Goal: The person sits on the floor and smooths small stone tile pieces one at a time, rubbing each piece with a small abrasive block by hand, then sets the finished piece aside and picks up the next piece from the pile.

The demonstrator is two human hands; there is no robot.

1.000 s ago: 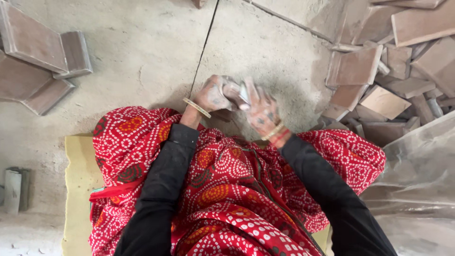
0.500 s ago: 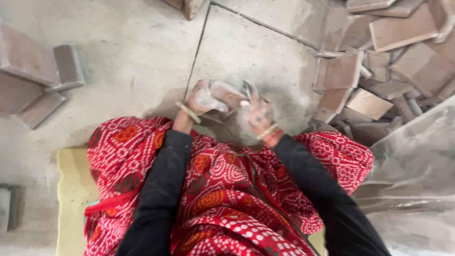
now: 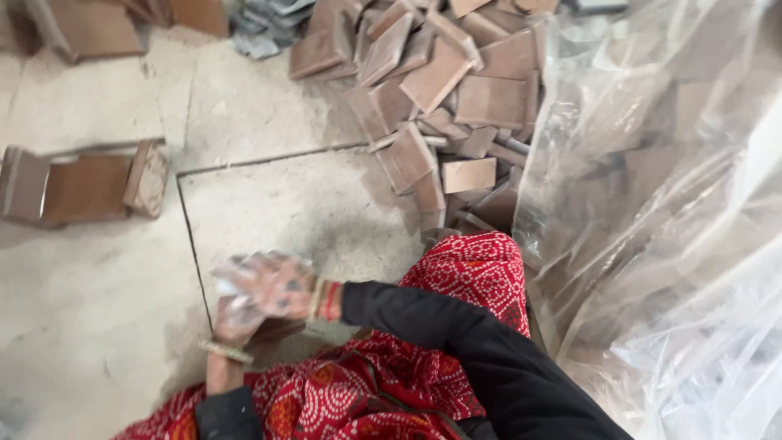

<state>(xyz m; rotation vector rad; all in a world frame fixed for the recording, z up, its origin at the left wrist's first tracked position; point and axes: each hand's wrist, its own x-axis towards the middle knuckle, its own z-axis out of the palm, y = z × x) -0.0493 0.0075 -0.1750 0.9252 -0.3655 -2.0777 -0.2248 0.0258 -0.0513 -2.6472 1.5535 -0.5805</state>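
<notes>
My two hands meet low over the dusty concrete floor (image 3: 309, 204), both blurred and powdered with pale dust. My right hand (image 3: 273, 283) lies on top, with bangles at its wrist. My left hand (image 3: 235, 319) is just under it, a thin bangle on that wrist. Between them they grip a small pale object (image 3: 226, 288), too blurred to identify. A brown tile (image 3: 281, 330) lies flat right under the hands. My black sleeves and red patterned cloth (image 3: 476, 269) fill the lower frame.
A loose heap of brown tiles (image 3: 440, 81) lies at the top centre, reaching down to my knee. Clear plastic sheeting (image 3: 652, 204) covers the right side. A few tiles (image 3: 81, 189) lie at the left. A groove in the floor (image 3: 191, 236) runs past the hands.
The view has swung right and tilted, bringing the tile heap and plastic sheet into frame. My hands stay clasped together on the pale object, now lower left in view.
</notes>
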